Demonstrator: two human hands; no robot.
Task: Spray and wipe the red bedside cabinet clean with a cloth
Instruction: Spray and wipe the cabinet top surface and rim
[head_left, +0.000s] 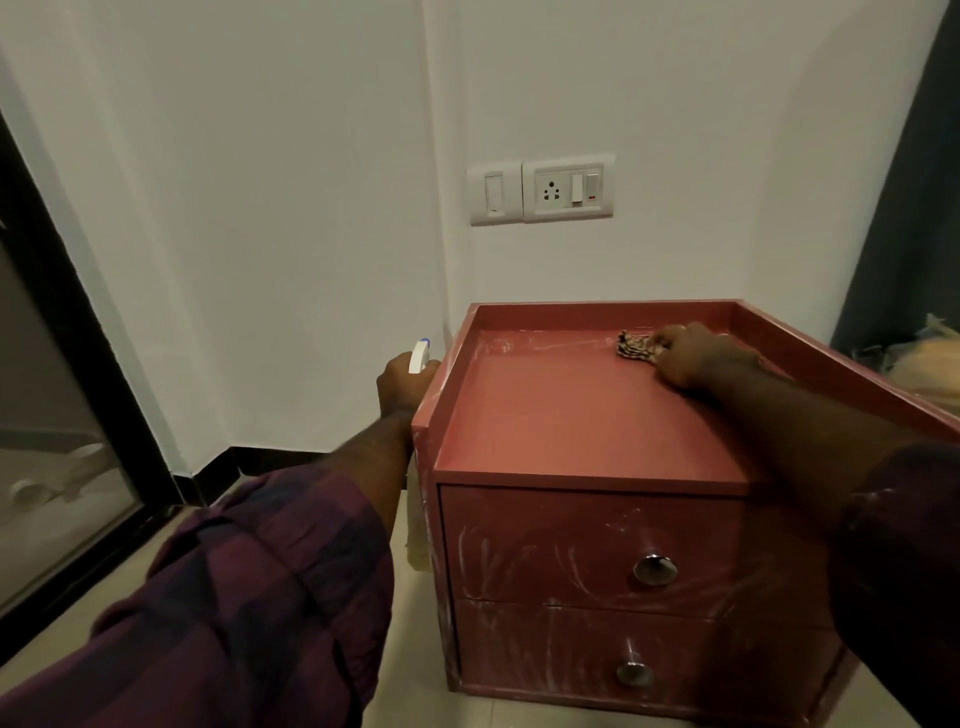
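The red bedside cabinet (561, 415) stands against the white wall, with a raised rim round its top and two drawers with round metal knobs. Whitish streaks show on the drawer fronts and at the back of the top. My right hand (691, 358) holds a patterned cloth (635, 345) against the top near the back right corner. My left hand (402, 382) grips a white spray bottle (418, 356) with a blue nozzle tip, just left of the cabinet's left rim. The bottle's body is hidden behind the hand and cabinet.
A switch and socket plate (543, 189) sits on the wall above the cabinet. A dark-framed glass door (67, 415) is at the left. A dark curtain (904, 208) and a pale bundle (930, 364) are at the right. Beige floor tiles (415, 649) lie below.
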